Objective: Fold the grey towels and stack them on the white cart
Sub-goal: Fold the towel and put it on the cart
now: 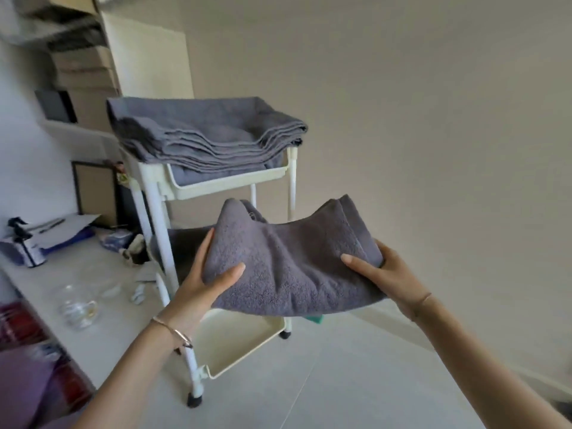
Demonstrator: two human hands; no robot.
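Head view: the folded grey terry towel (291,267) hangs long axis left-to-right, the left hand (204,283) and right hand (390,274) each grasping an end, below and nearer than the grey towel stack (204,134) on the white cart's top tray (229,182).

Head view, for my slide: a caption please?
Both hands, left hand and right hand, hold a folded grey towel before the white cart.

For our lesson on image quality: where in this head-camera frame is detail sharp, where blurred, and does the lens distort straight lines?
Head view: the folded grey terry towel held by both hands is sharp; shelves and boxes top left are smeared; the white plastic cart legs splay from wide-angle distortion; light is soft, without glare.
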